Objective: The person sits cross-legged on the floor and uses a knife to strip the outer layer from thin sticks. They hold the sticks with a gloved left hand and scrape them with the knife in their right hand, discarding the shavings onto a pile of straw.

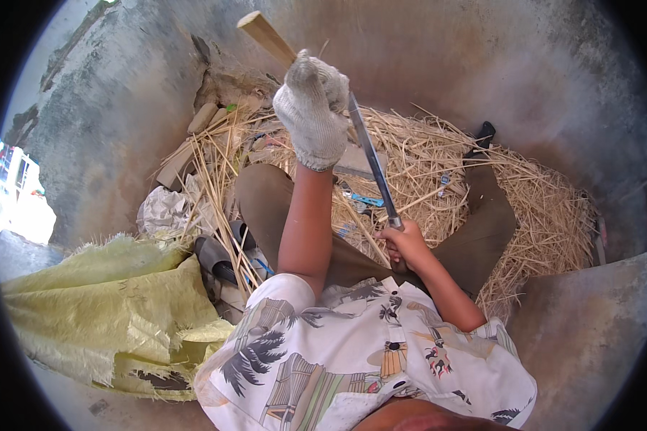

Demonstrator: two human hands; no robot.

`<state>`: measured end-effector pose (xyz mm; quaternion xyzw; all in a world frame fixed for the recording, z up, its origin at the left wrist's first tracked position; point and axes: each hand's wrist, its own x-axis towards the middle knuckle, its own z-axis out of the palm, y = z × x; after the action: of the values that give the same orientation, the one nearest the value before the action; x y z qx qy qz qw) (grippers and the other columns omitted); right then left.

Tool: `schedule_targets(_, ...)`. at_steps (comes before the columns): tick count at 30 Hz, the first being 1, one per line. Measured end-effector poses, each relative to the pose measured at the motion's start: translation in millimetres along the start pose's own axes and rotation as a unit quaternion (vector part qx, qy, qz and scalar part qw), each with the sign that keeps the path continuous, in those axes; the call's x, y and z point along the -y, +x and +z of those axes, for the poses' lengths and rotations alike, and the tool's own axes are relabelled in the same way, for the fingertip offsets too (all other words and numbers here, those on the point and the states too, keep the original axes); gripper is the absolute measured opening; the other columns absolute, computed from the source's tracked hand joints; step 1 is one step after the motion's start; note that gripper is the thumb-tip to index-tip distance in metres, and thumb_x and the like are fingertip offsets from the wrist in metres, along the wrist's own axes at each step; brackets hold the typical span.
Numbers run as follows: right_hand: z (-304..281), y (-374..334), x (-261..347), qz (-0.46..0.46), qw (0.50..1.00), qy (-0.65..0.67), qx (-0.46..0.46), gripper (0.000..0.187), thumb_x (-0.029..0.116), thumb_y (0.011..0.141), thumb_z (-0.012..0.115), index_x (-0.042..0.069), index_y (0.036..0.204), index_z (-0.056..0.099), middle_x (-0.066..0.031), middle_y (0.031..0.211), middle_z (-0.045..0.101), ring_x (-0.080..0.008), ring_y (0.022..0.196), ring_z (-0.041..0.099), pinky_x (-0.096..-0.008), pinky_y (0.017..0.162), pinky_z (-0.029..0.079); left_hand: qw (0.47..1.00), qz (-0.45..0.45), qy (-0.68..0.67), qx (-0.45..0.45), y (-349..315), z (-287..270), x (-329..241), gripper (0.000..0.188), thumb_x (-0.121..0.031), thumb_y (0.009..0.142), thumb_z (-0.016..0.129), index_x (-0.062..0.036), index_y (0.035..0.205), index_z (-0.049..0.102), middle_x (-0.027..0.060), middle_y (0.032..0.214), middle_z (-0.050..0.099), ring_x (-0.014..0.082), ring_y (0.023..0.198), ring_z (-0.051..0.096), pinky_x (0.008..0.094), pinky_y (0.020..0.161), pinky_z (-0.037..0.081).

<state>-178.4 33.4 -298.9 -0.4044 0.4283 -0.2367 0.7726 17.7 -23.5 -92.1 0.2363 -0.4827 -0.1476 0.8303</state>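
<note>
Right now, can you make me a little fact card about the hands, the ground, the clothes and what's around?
Left hand: gloved in white, closed around a wooden piece
Right hand: bare, gripping a long-bladed knife
Ground: heap of pale strips around the legs
Clothes: patterned shirt, dark trousers
Left side: crumpled yellow-green sack
Ahead: stained wall

Frayed yellow sack (101,302) near a stained wall (129,122)
Beyond the sack, a crumpled pale sheet (164,215); just right of the sack, dark footwear (212,253).
</note>
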Motion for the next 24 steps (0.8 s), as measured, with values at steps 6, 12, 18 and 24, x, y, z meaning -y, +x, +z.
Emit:
schedule_targets(6, 23.9, -30.5, 35.8, -0.326, 0.94, 0.037, -0.091, 0.028, 0.005, 0.092, 0.065, 0.008, 0.071, 0.047, 0.0043, 0.054, 0.044, -0.0067, 0.042, 0.041, -0.0249, 0.041, 0.03, 0.991, -0.007, -0.135, 0.018, 9.1, -18.9, -7.7, 0.058, -0.055, 0.103, 0.047, -0.012, 0.065, 0.039, -0.004, 0.054, 0.029, 0.0082, 0.045, 0.028, 0.0266, 0.041, 0.023)
schedule_targets(12, 8.7, 9.1, -11.2, -0.069, 0.977, -0.183, -0.091, 0.027, 0.015, 0.085, 0.069, 0.005, 0.064, 0.055, -0.0023, 0.056, 0.054, -0.0118, 0.048, 0.05, -0.0302, 0.046, 0.039, 0.993, -0.055, -0.105, 0.016, 5.3, -5.4, -13.8, 0.066, -0.07, 0.095, 0.048, -0.017, 0.058, 0.034, -0.0058, 0.051, 0.023, 0.0102, 0.041, 0.02, 0.0296, 0.042, 0.017)
schedule_targets(18, 10.1, -3.2, 11.3, -0.174, 0.927, -0.296, -0.149, 0.022, 0.016, 0.081, 0.07, 0.001, 0.067, 0.061, -0.0022, 0.059, 0.059, -0.0124, 0.052, 0.053, -0.031, 0.053, 0.042, 0.998, -0.016, -0.06, 0.0, 11.3, -18.8, -7.0, 0.066, -0.068, 0.095, 0.05, -0.0162, 0.058, 0.033, -0.0053, 0.051, 0.022, 0.0106, 0.042, 0.021, 0.0293, 0.042, 0.019)
schedule_targets(24, 17.1, -18.1, 20.8, -0.286, 0.954, 0.011, -0.084, 0.017, 0.01, 0.086, 0.071, 0.002, 0.074, 0.062, -0.0011, 0.063, 0.06, -0.0107, 0.054, 0.052, -0.0299, 0.052, 0.041, 0.998, 0.017, -0.028, -0.048, 8.5, -13.8, -3.1, 0.065, -0.067, 0.096, 0.049, -0.0163, 0.059, 0.032, -0.0054, 0.051, 0.023, 0.0105, 0.042, 0.022, 0.0292, 0.042, 0.02)
